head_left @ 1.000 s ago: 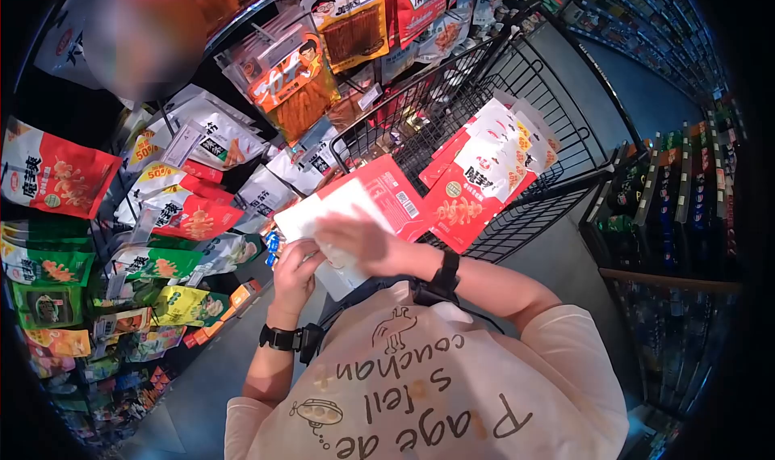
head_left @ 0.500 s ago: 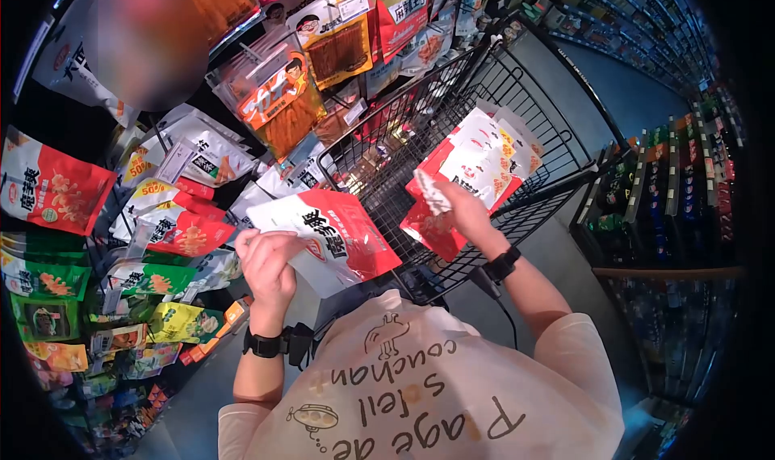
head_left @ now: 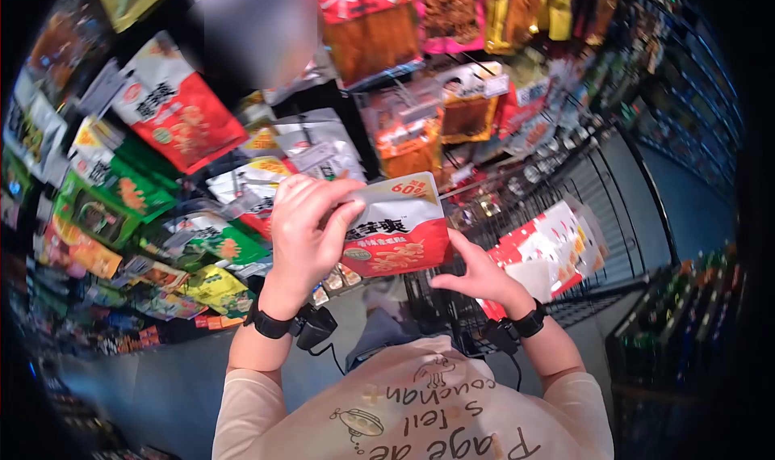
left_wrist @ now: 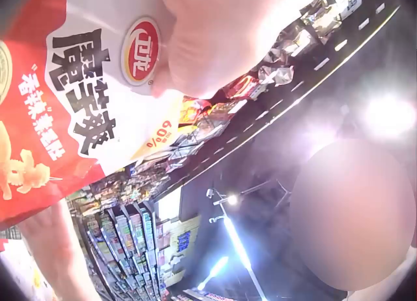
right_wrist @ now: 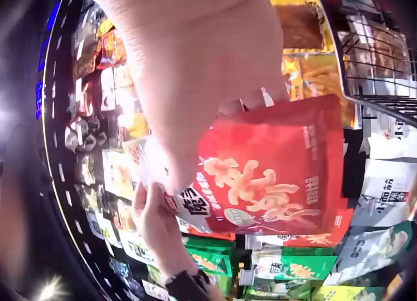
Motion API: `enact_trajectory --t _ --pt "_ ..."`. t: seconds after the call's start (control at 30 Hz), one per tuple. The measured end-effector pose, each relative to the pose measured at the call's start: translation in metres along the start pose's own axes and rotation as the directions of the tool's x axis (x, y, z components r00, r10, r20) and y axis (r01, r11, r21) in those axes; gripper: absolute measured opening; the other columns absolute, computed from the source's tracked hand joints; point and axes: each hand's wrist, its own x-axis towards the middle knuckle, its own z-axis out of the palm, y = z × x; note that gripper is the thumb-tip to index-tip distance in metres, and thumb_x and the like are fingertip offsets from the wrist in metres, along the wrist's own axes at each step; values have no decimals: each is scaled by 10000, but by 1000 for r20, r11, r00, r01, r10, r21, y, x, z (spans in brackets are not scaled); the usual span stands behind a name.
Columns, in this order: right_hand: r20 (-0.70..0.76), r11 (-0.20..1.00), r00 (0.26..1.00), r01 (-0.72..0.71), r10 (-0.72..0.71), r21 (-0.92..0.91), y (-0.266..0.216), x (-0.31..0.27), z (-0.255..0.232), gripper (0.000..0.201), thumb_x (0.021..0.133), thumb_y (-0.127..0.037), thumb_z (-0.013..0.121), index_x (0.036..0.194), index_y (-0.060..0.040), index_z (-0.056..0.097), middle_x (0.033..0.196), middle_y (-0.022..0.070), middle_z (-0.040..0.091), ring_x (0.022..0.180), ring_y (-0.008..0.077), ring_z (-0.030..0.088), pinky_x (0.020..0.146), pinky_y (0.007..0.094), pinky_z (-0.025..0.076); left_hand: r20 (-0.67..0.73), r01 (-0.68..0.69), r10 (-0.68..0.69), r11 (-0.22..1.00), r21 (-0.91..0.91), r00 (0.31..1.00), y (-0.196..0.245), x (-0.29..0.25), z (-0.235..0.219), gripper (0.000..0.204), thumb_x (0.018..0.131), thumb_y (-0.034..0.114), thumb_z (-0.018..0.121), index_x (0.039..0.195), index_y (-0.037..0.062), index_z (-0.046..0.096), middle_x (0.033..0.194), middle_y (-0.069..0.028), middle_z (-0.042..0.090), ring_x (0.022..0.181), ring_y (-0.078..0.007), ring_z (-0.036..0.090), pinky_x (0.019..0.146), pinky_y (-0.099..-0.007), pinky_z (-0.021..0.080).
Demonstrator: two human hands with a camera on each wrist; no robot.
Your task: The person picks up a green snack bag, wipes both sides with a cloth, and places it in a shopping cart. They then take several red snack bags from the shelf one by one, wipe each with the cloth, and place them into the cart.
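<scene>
A red and white snack pouch [head_left: 395, 232] is held up before the chest, its printed front with a yellow "60%" corner showing. My left hand [head_left: 311, 230] pinches it at the upper left, the thumb beside the round logo in the left wrist view. At the pouch's lower right edge is my right hand [head_left: 480, 276], its fingers reaching behind the pouch. The right thumb is spread apart, just under the bottom edge in the head view. Seen from the right wrist, that hand [right_wrist: 195, 60] overlaps the pouch's white end, near the left hand [right_wrist: 159, 229].
A black wire cart [head_left: 626, 189] stands at the right, with several similar pouches [head_left: 557, 238] in it. Hanging racks of snacks run along the far and left sides, including a red and white pouch [head_left: 182, 109] and green pouches [head_left: 121, 181]. Another shelf [head_left: 678, 315] stands at right.
The left hand has raised the pouch and its front now faces up. The right hand has come back from the pouches in the cart to this pouch. The view has swung left.
</scene>
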Motion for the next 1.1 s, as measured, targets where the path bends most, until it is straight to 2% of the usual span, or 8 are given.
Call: enact_trajectory --t 0.23,0.3,0.37,0.43,0.67,0.8,0.9,1.1 --pt "-117 997 991 66 -61 45 -13 76 53 306 847 -153 609 1090 9 518 930 88 620 871 114 583 728 269 479 -127 327 -336 941 -85 933 -43 11 -76 213 719 3 675 928 29 644 843 -85 636 736 -172 596 666 -288 485" --pt "-182 974 975 156 -125 166 -21 96 68 251 867 -136 576 1060 20 537 911 78 629 852 94 574 727 264 473 -226 257 -270 962 -87 936 -55 26 -104 279 703 -14 677 974 34 628 898 -93 635 812 -211 603 735 -315 477" --pt "-267 953 937 270 -227 139 -37 117 74 259 872 -120 567 1082 26 528 937 80 630 846 89 573 734 256 469 -323 -38 216 877 478 921 -82 43 -146 346 721 -11 676 1054 21 588 1068 -86 582 1003 -180 548 865 -289 425" --pt "-238 956 955 225 -179 187 -54 134 78 262 878 -104 557 1094 40 521 957 84 628 868 84 568 754 250 465 -338 -3 322 728 686 884 -87 61 -174 480 679 -9 693 1133 57 550 1194 -107 522 1114 -252 487 935 -343 381" --pt "-205 859 946 315 -251 403 -90 188 113 311 894 -68 528 1173 51 459 1074 97 584 971 91 532 826 252 445 -156 -10 306 478 878 939 -135 76 -223 591 669 -7 677 1216 96 477 1212 -96 499 1103 -290 464 932 -383 365" --pt "-183 859 948 314 -260 405 -98 204 127 288 896 -77 528 1150 47 474 1048 86 587 945 94 542 814 253 448 -78 -207 437 568 797 896 -132 80 -240 308 781 43 586 1088 68 578 1001 -84 611 892 -259 551 836 -347 406" --pt "-197 858 942 328 -270 395 -104 214 137 279 895 -86 532 1137 45 482 1030 83 593 934 89 543 810 252 448 -177 -93 272 749 656 946 -129 79 -244 232 849 86 541 1073 66 598 970 -87 623 886 -248 560 823 -325 403" --pt "-209 813 949 311 -236 493 -112 234 156 261 893 -80 532 1118 44 487 1032 84 596 931 89 545 808 253 451 -184 -113 305 744 658 934 -133 81 -247 201 863 103 537 1043 59 614 940 -86 632 879 -245 565 814 -322 405"
